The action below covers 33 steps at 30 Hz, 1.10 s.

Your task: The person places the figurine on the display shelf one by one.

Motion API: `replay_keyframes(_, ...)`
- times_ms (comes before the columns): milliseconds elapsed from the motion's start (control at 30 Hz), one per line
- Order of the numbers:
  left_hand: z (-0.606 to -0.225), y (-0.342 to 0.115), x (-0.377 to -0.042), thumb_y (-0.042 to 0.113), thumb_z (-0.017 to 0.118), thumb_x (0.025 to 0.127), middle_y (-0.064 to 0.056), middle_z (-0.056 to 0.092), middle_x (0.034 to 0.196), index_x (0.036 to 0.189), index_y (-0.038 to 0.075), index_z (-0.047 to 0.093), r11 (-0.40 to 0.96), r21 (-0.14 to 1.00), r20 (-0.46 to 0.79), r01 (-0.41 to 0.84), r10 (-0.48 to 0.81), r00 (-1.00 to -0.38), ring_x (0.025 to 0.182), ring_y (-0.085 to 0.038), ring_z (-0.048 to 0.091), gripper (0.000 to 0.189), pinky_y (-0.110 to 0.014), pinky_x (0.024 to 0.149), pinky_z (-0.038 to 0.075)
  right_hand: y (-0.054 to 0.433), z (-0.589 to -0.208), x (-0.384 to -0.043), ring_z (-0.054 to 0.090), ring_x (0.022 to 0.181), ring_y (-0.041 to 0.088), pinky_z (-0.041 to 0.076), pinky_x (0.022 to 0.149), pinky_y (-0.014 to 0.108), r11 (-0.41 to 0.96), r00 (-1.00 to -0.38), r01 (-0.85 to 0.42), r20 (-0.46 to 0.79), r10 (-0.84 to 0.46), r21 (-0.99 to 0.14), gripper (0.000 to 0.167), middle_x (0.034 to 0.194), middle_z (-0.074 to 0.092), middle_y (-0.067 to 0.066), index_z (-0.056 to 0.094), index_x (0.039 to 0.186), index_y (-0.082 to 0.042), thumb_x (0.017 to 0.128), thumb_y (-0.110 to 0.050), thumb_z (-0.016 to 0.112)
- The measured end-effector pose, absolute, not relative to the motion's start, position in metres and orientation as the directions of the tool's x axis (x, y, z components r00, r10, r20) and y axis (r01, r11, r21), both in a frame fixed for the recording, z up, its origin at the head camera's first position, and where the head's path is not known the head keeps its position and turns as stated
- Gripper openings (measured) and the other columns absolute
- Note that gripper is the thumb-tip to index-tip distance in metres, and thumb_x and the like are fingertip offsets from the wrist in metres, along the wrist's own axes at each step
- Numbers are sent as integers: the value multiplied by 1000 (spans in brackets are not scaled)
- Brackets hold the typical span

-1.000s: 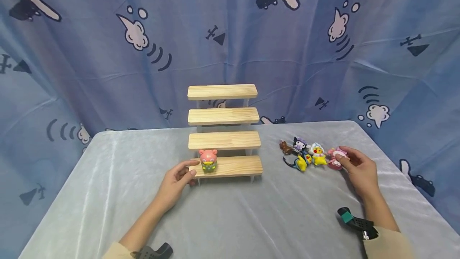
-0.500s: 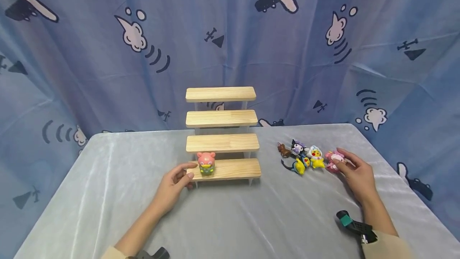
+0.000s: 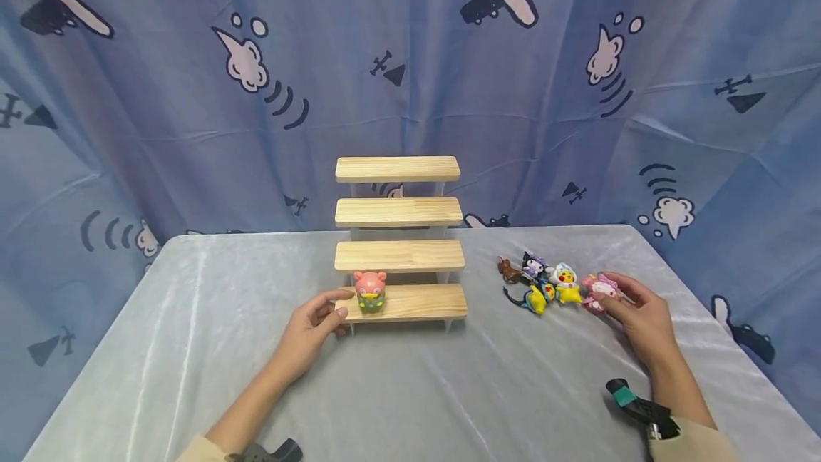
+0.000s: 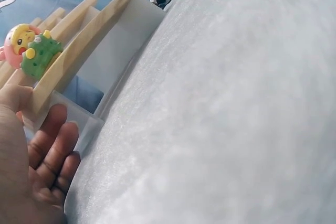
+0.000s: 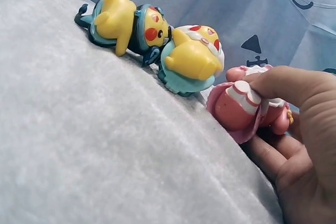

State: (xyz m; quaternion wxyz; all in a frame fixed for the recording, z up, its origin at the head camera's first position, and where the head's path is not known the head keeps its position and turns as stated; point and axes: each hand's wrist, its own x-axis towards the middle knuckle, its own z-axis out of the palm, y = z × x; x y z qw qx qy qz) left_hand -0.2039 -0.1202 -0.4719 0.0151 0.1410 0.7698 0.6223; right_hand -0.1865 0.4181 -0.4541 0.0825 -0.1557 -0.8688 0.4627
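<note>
A stepped wooden display stand [image 3: 417,301] with clear supports stands on the table. My left hand [image 3: 314,326] grips the left end of its lowest board, thumb over the top and curled fingers beside the clear support [image 4: 84,124]. On that board, near the left end, a pink-hooded figurine [image 3: 370,292] with a green body stands upright. At the right of the table, my right hand [image 3: 641,312] holds a pink figurine [image 5: 239,106] with a white-and-pink outfit between thumb and fingers. It lies low over the cloth, partly hidden by the thumb.
Left of the pink figurine lie a white-hooded yellow figurine [image 3: 566,284], a blue-and-yellow one [image 3: 535,298] with a dark tail, a black-and-purple one [image 3: 534,266] and a small brown one [image 3: 509,269]. Behind the pale table cloth [image 3: 410,391] hangs a blue patterned curtain [image 3: 410,55].
The head view has shifted slightly. Both hands keep their places, the left at the stand and the right at the pink figurine.
</note>
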Motion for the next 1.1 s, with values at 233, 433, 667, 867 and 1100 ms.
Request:
replay_keyframes(233, -471, -118, -203, 19, 62, 101, -13, 62, 78, 128, 7, 65, 183, 965, 143, 189, 238, -961, 74, -10, 66, 30, -27, 73, 58, 419, -454, -184, 48, 96, -13, 49, 74, 3, 487, -935, 203, -22, 353, -849, 64, 115, 48, -29, 55, 145, -18, 91, -46, 73)
replay_keyframes(433, -472, -118, -203, 19, 62, 101, -12, 63, 79, 128, 7, 65, 183, 967, 133, 176, 229, -964, 74, -10, 66, 29, -27, 73, 58, 419, -454, -186, 47, 98, -13, 47, 75, 2, 497, -936, 200, -15, 351, -845, 65, 121, 51, -22, 55, 145, -17, 91, -47, 73)
replay_keyframes(667, -472, -118, -203, 18, 62, 101, -10, 61, 77, 128, 6, 65, 179, 968, 133, 176, 230, -964, 74, -9, 66, 30, -27, 73, 59, 417, -448, -186, 51, 96, -11, 49, 73, 4, 408, -930, 185, -25, 366, -894, 56, 125, 54, -18, 57, 143, -25, 92, -41, 74)
replay_keyframes(867, -472, -119, -204, 18, 61, 101, -11, 61, 77, 128, 5, 65, 178, 968, 135, 178, 230, -964, 74, -9, 65, 30, -27, 72, 58, 415, -435, -186, 59, 87, -9, 52, 70, 5, 266, -928, 60, 45, 370, -962, 42, 108, 58, -28, 67, 130, -26, 90, -23, 78)
replay_keyframes(1100, -470, -119, -203, 18, 62, 101, -12, 60, 76, 128, 6, 65, 177, 968, 134, 176, 224, -965, 73, -10, 65, 29, -27, 73, 58, 407, -416, -183, 62, 88, -8, 52, 72, 5, 176, -931, -76, 134, 341, -981, 37, 109, 64, -21, 70, 124, -23, 89, -10, 77)
